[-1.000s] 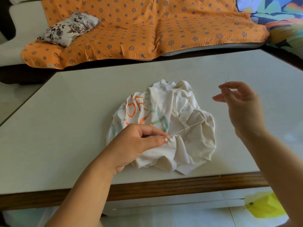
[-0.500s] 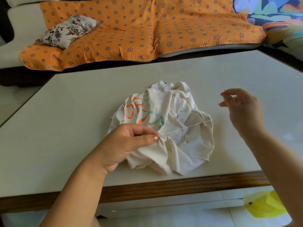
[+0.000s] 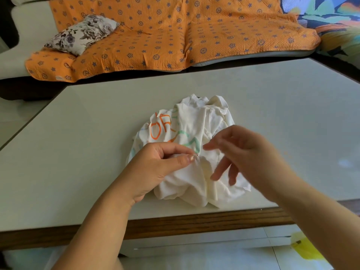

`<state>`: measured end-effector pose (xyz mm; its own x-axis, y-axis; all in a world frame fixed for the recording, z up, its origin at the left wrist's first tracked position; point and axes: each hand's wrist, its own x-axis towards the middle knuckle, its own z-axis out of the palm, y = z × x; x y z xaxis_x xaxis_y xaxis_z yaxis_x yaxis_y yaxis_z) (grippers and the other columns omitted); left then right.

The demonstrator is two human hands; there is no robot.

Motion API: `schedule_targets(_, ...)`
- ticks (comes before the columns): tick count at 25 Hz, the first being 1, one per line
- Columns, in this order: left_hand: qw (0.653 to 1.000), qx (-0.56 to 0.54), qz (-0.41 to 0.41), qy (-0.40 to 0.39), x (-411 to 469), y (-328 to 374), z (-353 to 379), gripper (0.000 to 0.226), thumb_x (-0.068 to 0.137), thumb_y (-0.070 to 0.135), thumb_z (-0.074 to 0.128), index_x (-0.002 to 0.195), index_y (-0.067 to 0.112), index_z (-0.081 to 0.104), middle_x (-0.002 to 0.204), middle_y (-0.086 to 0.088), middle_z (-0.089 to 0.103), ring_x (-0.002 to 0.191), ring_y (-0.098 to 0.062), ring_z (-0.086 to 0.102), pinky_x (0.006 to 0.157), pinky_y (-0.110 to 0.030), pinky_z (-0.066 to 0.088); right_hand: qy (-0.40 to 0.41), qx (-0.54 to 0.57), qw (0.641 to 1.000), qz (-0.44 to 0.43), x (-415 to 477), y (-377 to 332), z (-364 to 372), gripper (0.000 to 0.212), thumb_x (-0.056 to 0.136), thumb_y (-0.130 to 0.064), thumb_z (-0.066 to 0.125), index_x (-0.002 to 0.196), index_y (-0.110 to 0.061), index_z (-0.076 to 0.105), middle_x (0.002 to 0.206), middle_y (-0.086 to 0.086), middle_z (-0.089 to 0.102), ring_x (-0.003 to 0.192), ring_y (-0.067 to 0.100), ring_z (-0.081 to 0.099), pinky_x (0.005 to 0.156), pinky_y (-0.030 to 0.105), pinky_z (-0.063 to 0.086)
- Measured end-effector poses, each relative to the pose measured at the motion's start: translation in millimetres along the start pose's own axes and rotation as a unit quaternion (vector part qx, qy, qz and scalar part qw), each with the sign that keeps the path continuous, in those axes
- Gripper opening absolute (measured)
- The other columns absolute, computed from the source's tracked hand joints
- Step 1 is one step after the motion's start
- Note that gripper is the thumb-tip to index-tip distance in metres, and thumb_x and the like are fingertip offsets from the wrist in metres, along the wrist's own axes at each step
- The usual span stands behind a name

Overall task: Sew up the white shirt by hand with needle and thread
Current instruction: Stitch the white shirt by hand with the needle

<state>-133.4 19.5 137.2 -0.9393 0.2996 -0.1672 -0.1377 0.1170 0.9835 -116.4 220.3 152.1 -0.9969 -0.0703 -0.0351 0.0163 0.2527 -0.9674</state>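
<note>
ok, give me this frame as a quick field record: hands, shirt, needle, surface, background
left hand: pinches a fold of the crumpled white shirt with orange and green print
right hand: motion-blurred, over the shirt, fingertips near the left hand's pinch; grip unclear
needle and thread: not discernible
surface: pale glossy table with wooden front edge; shirt lies near that edge
background: sofa under orange patterned cover, floral cushion on it

Left hand (image 3: 155, 170), perhaps right (image 3: 249, 152), on shirt (image 3: 196, 117)

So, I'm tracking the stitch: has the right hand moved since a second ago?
Yes. The right hand swung left, from over the pale tabletop to over the crumpled white shirt.
</note>
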Motion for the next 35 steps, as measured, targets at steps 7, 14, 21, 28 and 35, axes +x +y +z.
schedule_targets(7,0.996,0.076,0.034,0.002,1,-1,-4,0.013,0.071,0.033,0.081,0.085,0.034,0.079,0.093,0.006,0.076,0.096,-0.006,0.067,0.091,-0.025,0.050,-0.048,-0.018,0.998,0.023,-9,4,13,0.010,0.096,-0.019,0.059,0.094,-0.022,0.069,0.068,0.004,0.075,0.065,0.019,0.074,0.070,0.033,0.061)
schedule_targets(14,0.989,0.129,0.070,0.017,1,-4,-5,0.019,0.069,0.040,0.069,0.085,0.033,0.078,0.090,0.011,0.075,0.091,0.001,0.067,0.079,-0.012,0.047,-0.066,-0.052,0.996,0.023,-12,3,13,0.018,0.092,-0.005,0.059,0.088,-0.017,0.072,0.066,0.002,0.074,0.062,0.011,0.072,0.063,0.019,0.058)
schedule_targets(21,0.986,0.143,0.079,0.021,2,-5,-4,0.017,0.070,0.040,0.068,0.084,0.035,0.074,0.091,0.017,0.075,0.092,0.006,0.066,0.080,-0.008,0.046,-0.079,-0.048,0.995,0.027,-12,4,11,0.014,0.092,-0.008,0.060,0.089,-0.016,0.071,0.067,0.002,0.075,0.064,0.013,0.073,0.064,0.020,0.059)
schedule_targets(28,0.989,0.133,0.070,0.006,3,-6,-5,0.018,0.072,0.038,0.069,0.087,0.031,0.076,0.092,0.014,0.075,0.094,0.002,0.067,0.085,-0.014,0.048,-0.101,-0.040,0.994,0.031,-10,8,8,0.013,0.092,-0.012,0.061,0.091,-0.018,0.073,0.069,0.003,0.075,0.067,0.016,0.074,0.069,0.024,0.060)
schedule_targets(35,0.994,0.088,0.063,-0.002,5,-8,-1,0.014,0.069,0.037,0.071,0.081,0.033,0.077,0.090,0.009,0.075,0.093,-0.002,0.068,0.087,-0.020,0.048,-0.111,0.059,0.991,0.037,-6,12,11,0.011,0.091,-0.007,0.061,0.089,-0.011,0.072,0.070,0.010,0.074,0.065,0.020,0.073,0.058,0.022,0.057)
